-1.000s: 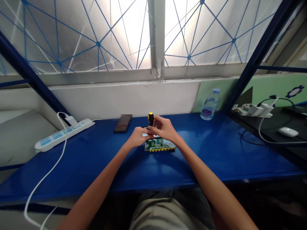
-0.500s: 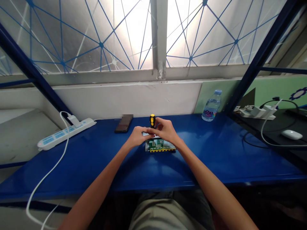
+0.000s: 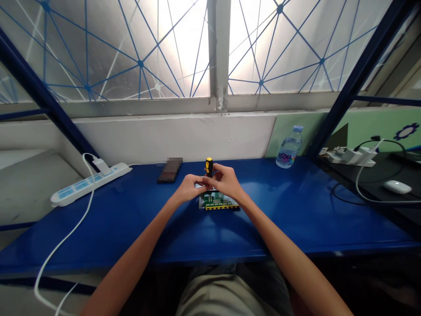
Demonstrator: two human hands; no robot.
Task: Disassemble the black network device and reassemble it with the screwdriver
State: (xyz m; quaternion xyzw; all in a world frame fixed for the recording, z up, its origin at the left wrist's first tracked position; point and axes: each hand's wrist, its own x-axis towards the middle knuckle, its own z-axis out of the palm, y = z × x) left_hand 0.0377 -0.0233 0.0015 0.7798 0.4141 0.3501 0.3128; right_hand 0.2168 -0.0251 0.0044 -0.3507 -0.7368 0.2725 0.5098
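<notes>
As the screwdriver (image 3: 209, 166) is gripped by the right hand (image 3: 226, 181) above the circuit board (image 3: 221, 202) on the table (image 3: 279, 215), the grip of the left hand (image 3: 189, 188) is obscured. Probably fragile, the board should be edge-held.

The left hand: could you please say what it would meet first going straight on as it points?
The left hand would likely meet the right hand first, by the screwdriver; they overlap in view, so contact is unclear.
</notes>
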